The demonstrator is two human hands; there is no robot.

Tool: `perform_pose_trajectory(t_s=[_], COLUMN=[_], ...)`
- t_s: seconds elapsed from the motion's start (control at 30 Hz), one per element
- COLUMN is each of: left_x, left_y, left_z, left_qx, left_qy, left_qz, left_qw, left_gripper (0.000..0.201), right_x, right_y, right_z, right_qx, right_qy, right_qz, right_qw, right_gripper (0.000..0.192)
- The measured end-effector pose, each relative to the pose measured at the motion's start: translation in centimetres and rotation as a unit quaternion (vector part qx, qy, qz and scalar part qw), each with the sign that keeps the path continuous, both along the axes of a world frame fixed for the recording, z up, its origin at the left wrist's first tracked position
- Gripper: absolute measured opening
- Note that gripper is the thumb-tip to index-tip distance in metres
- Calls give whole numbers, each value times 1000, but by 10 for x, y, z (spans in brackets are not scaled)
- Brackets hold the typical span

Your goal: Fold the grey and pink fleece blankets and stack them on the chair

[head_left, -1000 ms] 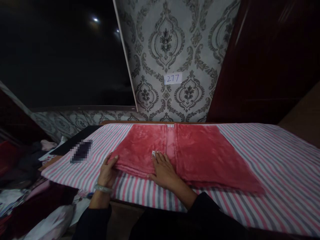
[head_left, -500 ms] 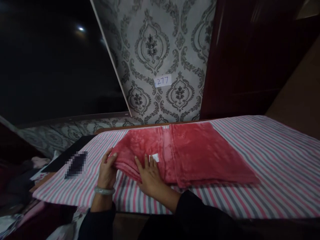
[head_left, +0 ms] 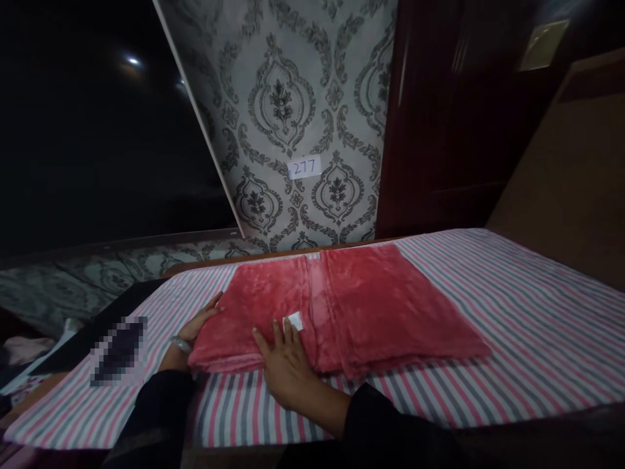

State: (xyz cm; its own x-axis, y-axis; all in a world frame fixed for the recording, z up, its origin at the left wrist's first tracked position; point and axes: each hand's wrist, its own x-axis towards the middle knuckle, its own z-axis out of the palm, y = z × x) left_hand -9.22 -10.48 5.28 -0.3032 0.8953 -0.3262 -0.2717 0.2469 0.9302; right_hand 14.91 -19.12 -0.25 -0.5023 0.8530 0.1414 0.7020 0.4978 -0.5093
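A folded red plush blanket [head_left: 385, 312] lies on a striped cloth [head_left: 517, 312], its two sides folded in toward a narrow lighter strip in the middle. My left hand [head_left: 201, 320], with a pale bangle at the wrist, rests along the blanket's left edge. Its visible fingers are stretched out, and part of the hand is hidden by the fabric. Palm down, my right hand [head_left: 288, 366] lies on the front of the left folded part with fingers spread. The fingertips reach a small white label [head_left: 293, 321] there.
A blurred-out dark object [head_left: 120, 352] sits on the cloth at the left. Behind the table are a patterned wall with a paper marked 277 [head_left: 304, 167], a large dark screen [head_left: 107, 130] and a dark red panel [head_left: 439, 130]. Clothes [head_left: 29, 350] are heaped at far left.
My left hand has let go of the lifted front-left corner and slid to the blanket's left side. That corner now lies flat and straighter. My right hand stays by the label.
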Motion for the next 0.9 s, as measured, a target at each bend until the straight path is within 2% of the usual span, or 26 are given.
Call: perform_pose_trajectory(t_s=[0.1,0.17,0.23,0.3,0.37,0.43,0.47,0.5,0.57,0.6,0.67,0.73,0.8,0.9], left_x=[14,36,69,112,164,226,259,292,353,379,418,440,447,442], left_y=[15,26,39,53,68,80,84,87,90,91,92,96,104,127], left_z=[22,50,84,121,153,173,176,175,158,143,109,76,52,38], left_qx=[74,136,181,205,235,267,271,270,250,235,186,145,127,128], left_qy=[49,89,125,142,181,220,231,231,219,212,203,235,284,332], left_qz=[-14,-22,-37,-72,-135,-216,-259,-292,-367,-407,-512,-567,-563,-523], left_qw=[996,986,975,966,945,913,898,888,869,857,814,776,766,774], left_gripper=[55,54,53,50,48,49,49,49,50,52,55,48,35,29], right_x=[8,17,28,44,65,92,106,120,147,159,177,188,196,208], right_y=[2,4,6,8,10,10,9,8,4,2,-2,-3,-3,-4], right_z=[11,21,31,41,48,50,48,44,30,21,2,-14,-23,-22], right_qx=[-28,-37,-32,-14,6,14,9,-1,-30,-46,-84,-118,-137,-158], right_qy=[39,81,151,238,314,378,411,448,529,572,654,706,726,744], right_qz=[7,-2,-12,-27,-66,-137,-178,-219,-278,-294,-298,-292,-286,-270], right_qw=[999,996,988,971,947,915,894,867,801,764,691,635,611,590], right_gripper=[72,71,73,76,77,74,73,71,72,73,74,69,66,65])
